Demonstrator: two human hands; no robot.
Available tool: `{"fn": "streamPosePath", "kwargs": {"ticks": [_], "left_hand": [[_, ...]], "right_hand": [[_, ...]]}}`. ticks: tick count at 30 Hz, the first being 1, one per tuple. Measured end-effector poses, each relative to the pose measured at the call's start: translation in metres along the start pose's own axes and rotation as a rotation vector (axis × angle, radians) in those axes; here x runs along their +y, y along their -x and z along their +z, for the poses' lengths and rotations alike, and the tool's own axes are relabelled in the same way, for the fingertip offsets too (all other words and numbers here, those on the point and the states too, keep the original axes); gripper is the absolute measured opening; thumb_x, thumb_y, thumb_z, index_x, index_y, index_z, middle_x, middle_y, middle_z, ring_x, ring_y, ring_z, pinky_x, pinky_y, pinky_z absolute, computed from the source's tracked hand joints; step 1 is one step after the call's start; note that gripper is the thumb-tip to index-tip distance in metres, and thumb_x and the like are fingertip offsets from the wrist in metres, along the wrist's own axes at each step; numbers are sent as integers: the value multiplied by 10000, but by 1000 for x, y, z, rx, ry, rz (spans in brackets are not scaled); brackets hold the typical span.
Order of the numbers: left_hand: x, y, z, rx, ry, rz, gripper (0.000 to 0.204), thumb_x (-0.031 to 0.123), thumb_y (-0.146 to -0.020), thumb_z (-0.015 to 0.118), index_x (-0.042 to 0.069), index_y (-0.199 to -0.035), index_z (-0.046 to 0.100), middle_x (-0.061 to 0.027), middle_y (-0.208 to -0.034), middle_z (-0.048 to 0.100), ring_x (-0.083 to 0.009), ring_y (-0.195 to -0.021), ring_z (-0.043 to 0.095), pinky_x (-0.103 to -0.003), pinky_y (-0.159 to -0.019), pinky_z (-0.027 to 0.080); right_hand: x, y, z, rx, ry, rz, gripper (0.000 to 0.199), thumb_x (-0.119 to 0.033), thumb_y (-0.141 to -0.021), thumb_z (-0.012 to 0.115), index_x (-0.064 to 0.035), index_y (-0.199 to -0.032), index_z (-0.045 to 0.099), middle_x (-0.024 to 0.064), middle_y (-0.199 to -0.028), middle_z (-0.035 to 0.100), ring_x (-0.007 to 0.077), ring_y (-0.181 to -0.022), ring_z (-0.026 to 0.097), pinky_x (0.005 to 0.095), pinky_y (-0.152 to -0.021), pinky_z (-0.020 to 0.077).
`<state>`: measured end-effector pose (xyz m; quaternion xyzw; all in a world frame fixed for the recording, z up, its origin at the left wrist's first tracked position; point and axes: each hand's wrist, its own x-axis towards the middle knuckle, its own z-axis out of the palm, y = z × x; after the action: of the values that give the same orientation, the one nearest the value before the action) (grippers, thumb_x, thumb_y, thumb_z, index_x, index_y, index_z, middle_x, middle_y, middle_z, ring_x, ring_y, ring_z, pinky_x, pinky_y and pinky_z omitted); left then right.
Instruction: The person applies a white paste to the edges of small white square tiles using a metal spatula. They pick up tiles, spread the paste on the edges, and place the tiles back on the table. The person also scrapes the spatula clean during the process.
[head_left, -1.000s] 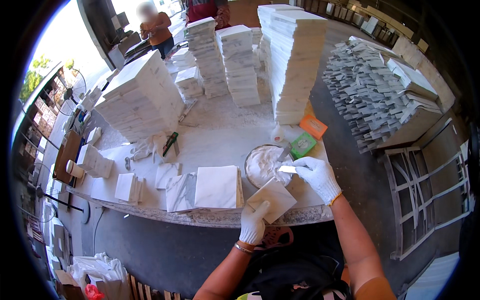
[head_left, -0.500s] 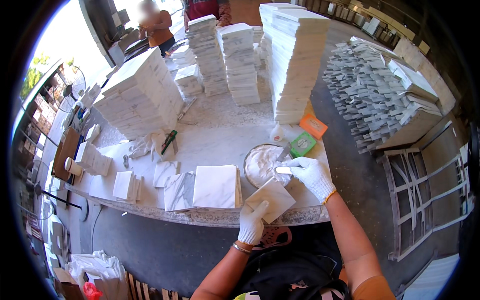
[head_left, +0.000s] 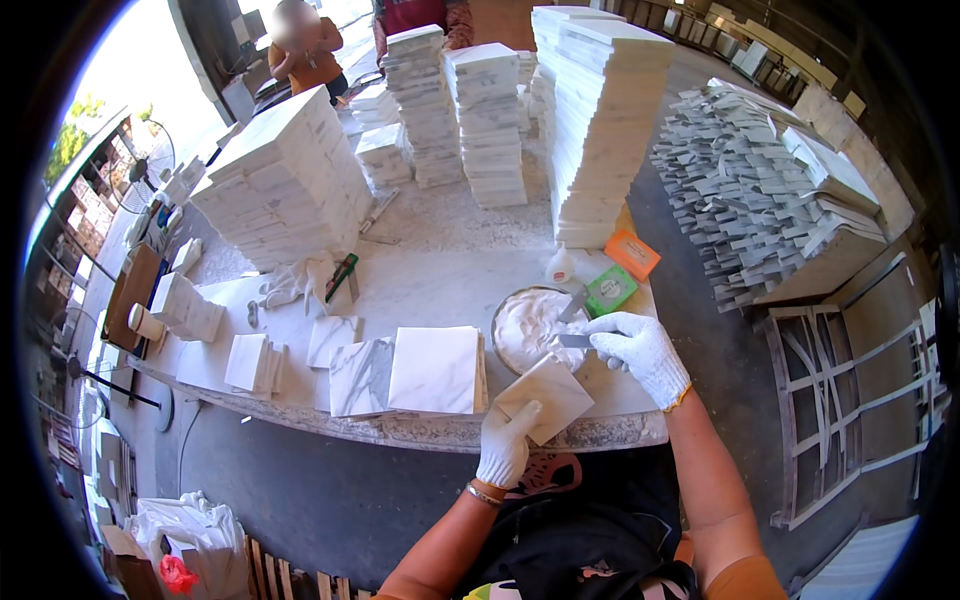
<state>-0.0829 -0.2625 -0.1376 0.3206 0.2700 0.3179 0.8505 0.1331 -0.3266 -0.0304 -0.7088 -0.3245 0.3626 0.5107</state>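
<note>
My left hand [head_left: 507, 440], in a white knit glove, grips a square white marble tile [head_left: 556, 402] by its near left corner, at the table's front edge. Between the fingers of my gloved right hand [head_left: 642, 357] is a putty knife [head_left: 574, 341], its grey blade pointing left above the bowl's near right side. The round bowl [head_left: 496, 347] holds thick white paste [head_left: 532, 318]. Another flat blade [head_left: 574, 305] leans in the paste. Left of the bowl lie a small pile of square tiles [head_left: 433, 369] and a grey-veined tile [head_left: 361, 378].
Behind the bowl sit a small white bottle [head_left: 560, 266], a green box [head_left: 611, 290] and an orange box [head_left: 632, 256]. Tall tile stacks [head_left: 612, 130] rise farther back. A green-handled cutter [head_left: 342, 277] rests by crumpled gloves [head_left: 300, 283]. A person [head_left: 305, 50] is at the far left.
The putty knife has turned: its blade looked white before and shows grey now. My right hand has shifted slightly right with it. My left hand keeps the tile nearly in place.
</note>
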Motion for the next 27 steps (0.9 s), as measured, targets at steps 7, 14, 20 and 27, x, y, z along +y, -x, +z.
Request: {"fn": "streamPosePath", "kwargs": {"ticks": [7, 14, 20, 27], "left_hand": [[-1, -1, -2, -18, -2, 4, 392, 25, -951, 647, -65, -1320, 548, -115, -1211, 660, -175, -1081, 640, -327, -959, 525], [3, 0, 4, -13, 3, 0, 366, 17, -954, 635, -41, -1309, 568, -95, -1200, 669, -171, -1069, 642, -327, -960, 516], [5, 1, 3, -23, 10, -2, 374, 21, -956, 637, -38, -1318, 565, -101, -1214, 665, -174, -1081, 639, -329, -964, 515], [1, 0, 0, -19, -5, 5, 379, 48, -964, 636, -60, -1317, 554, -106, -1211, 662, -171, -1081, 640, -329, -950, 529]], "right_hand": [[-13, 11, 5, 3, 90, -60, 215, -106, -937, 671, -26, -1114, 765, 9, -825, 707, 53, -690, 575, 232, -625, 480], [-12, 13, 5, 41, 285, -280, 209, -119, -924, 689, -17, -1093, 757, 115, -1006, 773, 187, -887, 725, 314, -811, 554], [-5, 9, 6, 87, 353, -343, 199, -142, -917, 700, -40, -1074, 766, 127, -1030, 764, 238, -923, 730, 323, -827, 556], [-11, 13, 5, 68, 259, -268, 213, -104, -914, 689, -21, -1098, 759, 100, -994, 766, 159, -864, 699, 291, -776, 542]]}}
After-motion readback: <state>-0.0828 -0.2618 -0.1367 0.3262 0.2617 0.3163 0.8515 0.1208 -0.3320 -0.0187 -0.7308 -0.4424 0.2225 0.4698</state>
